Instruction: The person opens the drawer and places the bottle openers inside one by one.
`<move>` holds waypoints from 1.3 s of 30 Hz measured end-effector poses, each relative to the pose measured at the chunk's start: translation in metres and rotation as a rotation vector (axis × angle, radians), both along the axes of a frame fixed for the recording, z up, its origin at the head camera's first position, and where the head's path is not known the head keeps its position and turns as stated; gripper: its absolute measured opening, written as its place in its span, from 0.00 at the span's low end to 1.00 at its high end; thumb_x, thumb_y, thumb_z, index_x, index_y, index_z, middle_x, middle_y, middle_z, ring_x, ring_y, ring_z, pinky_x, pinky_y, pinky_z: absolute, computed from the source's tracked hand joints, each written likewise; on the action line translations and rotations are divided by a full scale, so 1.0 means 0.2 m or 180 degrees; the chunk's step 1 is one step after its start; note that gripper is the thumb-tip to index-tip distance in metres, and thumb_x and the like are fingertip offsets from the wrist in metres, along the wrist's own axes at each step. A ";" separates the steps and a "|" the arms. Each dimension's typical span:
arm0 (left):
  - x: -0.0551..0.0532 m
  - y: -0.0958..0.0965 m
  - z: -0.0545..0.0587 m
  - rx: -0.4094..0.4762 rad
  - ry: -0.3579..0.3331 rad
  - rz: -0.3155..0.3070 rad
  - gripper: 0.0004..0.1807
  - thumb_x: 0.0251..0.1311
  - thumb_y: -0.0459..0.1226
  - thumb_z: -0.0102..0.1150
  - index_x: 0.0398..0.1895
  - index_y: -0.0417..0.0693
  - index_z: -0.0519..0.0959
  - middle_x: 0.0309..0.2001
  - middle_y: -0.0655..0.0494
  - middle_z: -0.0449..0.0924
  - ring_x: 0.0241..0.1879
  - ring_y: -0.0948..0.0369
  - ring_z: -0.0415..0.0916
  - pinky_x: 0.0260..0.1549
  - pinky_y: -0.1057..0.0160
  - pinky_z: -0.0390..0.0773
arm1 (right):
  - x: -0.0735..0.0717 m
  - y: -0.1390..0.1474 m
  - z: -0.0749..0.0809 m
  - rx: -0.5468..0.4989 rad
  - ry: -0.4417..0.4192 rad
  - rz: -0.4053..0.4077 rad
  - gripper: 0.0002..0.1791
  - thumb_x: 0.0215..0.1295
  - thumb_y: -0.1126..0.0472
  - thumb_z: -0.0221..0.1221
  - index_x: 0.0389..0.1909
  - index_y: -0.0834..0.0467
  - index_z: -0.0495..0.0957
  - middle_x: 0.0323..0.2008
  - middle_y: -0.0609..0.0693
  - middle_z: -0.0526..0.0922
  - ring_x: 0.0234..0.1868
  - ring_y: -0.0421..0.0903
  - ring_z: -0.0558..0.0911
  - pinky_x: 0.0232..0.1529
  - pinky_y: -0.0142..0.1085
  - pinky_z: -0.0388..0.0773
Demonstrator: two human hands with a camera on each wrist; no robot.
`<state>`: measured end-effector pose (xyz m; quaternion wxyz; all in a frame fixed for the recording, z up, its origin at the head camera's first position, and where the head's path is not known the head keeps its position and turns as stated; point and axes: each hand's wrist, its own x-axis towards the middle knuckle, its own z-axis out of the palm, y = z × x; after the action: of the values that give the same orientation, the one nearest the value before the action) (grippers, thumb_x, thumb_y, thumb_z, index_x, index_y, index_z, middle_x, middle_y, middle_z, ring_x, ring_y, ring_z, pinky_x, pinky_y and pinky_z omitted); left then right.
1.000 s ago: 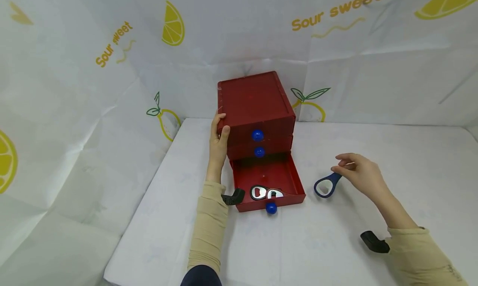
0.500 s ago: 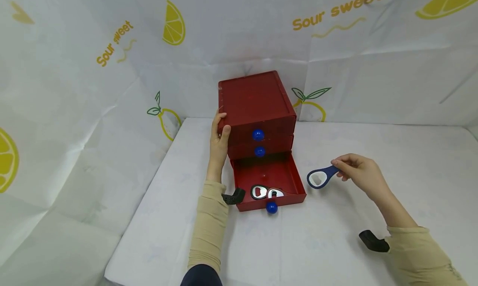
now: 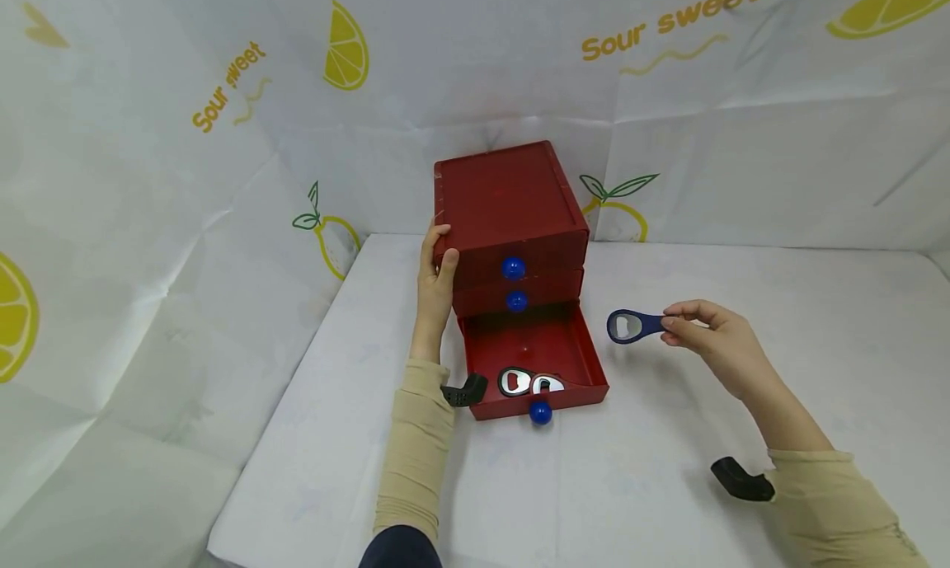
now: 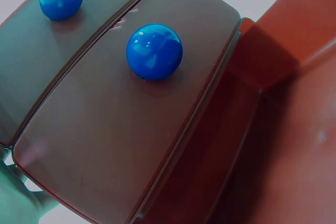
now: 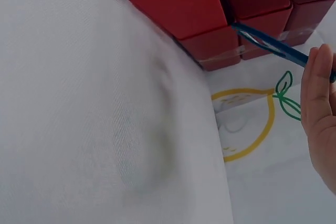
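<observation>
My right hand point(image 3: 716, 341) pinches a blue-handled bottle opener point(image 3: 626, 327) by its handle end, above the table to the right of a red drawer unit point(image 3: 508, 197). The opener's metal head points left; in the right wrist view the opener point(image 5: 268, 43) shows nearly edge-on. My left hand point(image 3: 434, 292) grips the unit's left front edge, thumb at the front and fingers along the side. The bottom drawer point(image 3: 534, 341) is pulled out. Inside it, near the front wall, lie a black-rimmed bottle opener point(image 3: 514, 382) and a red one point(image 3: 547, 384), partly hidden.
The upper two drawers are closed, each with a blue round knob point(image 3: 513, 269). Another blue knob point(image 3: 540, 413) sticks out from the open drawer's front. A white cloth printed with lemons point(image 3: 345, 49) hangs behind the white table point(image 3: 631, 485).
My right hand has raised the bottle opener's head, swinging it up and slightly left until the opener lies almost level. The left hand, drawer unit and openers in the drawer stay put.
</observation>
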<state>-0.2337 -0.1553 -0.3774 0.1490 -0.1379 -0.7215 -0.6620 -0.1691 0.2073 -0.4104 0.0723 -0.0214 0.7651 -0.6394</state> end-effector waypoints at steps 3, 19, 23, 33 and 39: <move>0.00 0.00 0.00 0.0012 0.0025 -0.0009 0.45 0.51 0.68 0.43 0.64 0.48 0.58 0.72 0.51 0.49 0.61 0.54 0.60 0.55 0.58 0.66 | 0.00 -0.01 0.00 -0.0845 0.0066 0.0130 0.05 0.63 0.65 0.57 0.39 0.60 0.75 0.31 0.43 0.81 0.32 0.34 0.84 0.39 0.23 0.78; 0.00 0.00 0.00 -0.0011 -0.0032 0.0037 0.46 0.50 0.69 0.43 0.64 0.49 0.58 0.72 0.51 0.49 0.61 0.53 0.60 0.55 0.55 0.66 | 0.00 -0.13 0.02 -0.1651 -0.0103 0.0672 0.12 0.64 0.73 0.51 0.39 0.58 0.81 0.37 0.47 0.79 0.35 0.41 0.86 0.44 0.26 0.78; 0.00 0.01 0.00 0.0008 -0.0023 0.0028 0.45 0.50 0.69 0.43 0.64 0.49 0.58 0.72 0.51 0.49 0.61 0.53 0.60 0.54 0.57 0.67 | -0.01 -0.18 0.02 -0.1685 -0.0226 0.0752 0.11 0.65 0.72 0.52 0.39 0.57 0.81 0.37 0.47 0.81 0.35 0.41 0.86 0.45 0.27 0.78; 0.01 0.01 0.01 -0.0020 -0.0008 0.0041 0.46 0.50 0.69 0.43 0.64 0.48 0.58 0.72 0.49 0.49 0.61 0.52 0.60 0.54 0.56 0.66 | -0.01 -0.31 0.00 -0.1397 -0.0497 0.0788 0.06 0.66 0.66 0.54 0.39 0.58 0.79 0.36 0.47 0.81 0.36 0.40 0.85 0.43 0.26 0.78; -0.03 0.00 -0.03 -0.0027 0.0000 0.0055 0.44 0.51 0.70 0.42 0.64 0.52 0.59 0.71 0.54 0.51 0.61 0.53 0.61 0.56 0.54 0.66 | -0.02 -0.39 -0.03 -0.0961 -0.0629 0.0784 0.10 0.64 0.64 0.57 0.44 0.64 0.77 0.34 0.46 0.82 0.35 0.38 0.85 0.43 0.25 0.78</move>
<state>-0.2401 -0.1558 -0.3842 0.1541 -0.1322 -0.7255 -0.6576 -0.1723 0.1291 -0.4170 0.2205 -0.0624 0.6414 -0.7321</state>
